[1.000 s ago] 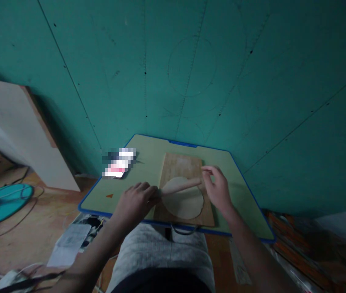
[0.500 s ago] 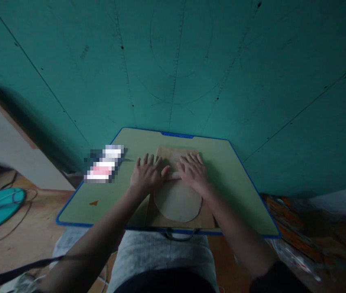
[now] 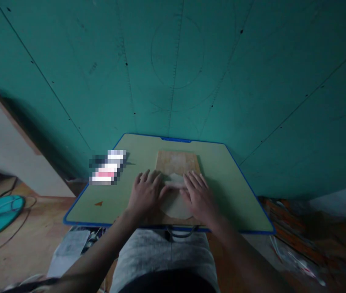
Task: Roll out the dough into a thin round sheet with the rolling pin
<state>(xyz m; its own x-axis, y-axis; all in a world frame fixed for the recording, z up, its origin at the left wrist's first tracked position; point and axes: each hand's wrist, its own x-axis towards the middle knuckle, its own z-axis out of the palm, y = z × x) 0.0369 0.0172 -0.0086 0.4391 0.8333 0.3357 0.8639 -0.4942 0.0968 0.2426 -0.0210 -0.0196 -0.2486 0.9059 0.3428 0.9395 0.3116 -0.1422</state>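
A pale, thin rolling pin (image 3: 175, 185) lies crosswise on a round, flat sheet of dough (image 3: 176, 206). Under the dough is a wooden board (image 3: 177, 158), its far part bare and dusted white. My left hand (image 3: 145, 191) rests over the pin's left end, fingers stretched forward and thumb pointing inward. Over the right end lies my right hand (image 3: 200, 197), also flat with fingers extended. Both palms cover the pin's ends, so only its middle shows. Some dough shows beyond the pin, and the larger part lies on my side of it.
The board sits on a small blue-rimmed table (image 3: 231, 191) with a handle (image 3: 181, 232) at its front edge. A pixelated upright object (image 3: 108, 167) stands at the left. Near it is a small orange triangular piece (image 3: 99, 203). A green wall (image 3: 173, 114) rises behind the table.
Both hands and the rolling pin have come back toward me over the dough. More of the board's far end shows now. The view has shifted slightly.
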